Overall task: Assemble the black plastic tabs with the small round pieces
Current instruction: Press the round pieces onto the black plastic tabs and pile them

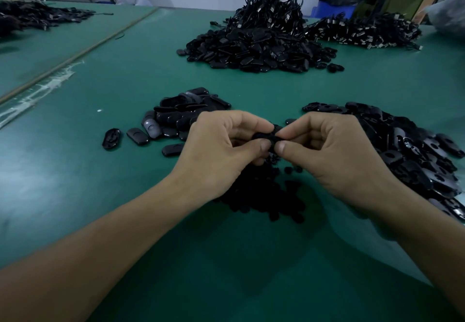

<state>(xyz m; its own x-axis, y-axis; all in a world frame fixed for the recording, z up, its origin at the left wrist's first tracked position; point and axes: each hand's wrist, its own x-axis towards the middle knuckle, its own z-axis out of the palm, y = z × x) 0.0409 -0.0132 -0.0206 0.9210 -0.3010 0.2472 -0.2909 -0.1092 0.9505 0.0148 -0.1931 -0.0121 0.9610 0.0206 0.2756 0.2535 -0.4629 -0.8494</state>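
frame centre: left hand [221,143] and right hand [327,145] both pinch one tab [265,136] between thumb and fingertips, above the round pieces [264,196]. tab looks light, stiff, glossy, likely slippery; best gripped by its edges.

Tab piles [187,116] [412,150] flank the round pieces [264,196] on the table [125,75].

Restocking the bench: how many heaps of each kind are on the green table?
Black tab heaps: 3
Small round piece heaps: 1
Cable heaps: 2
Unclear dark heap, far left: 1
Total: 7
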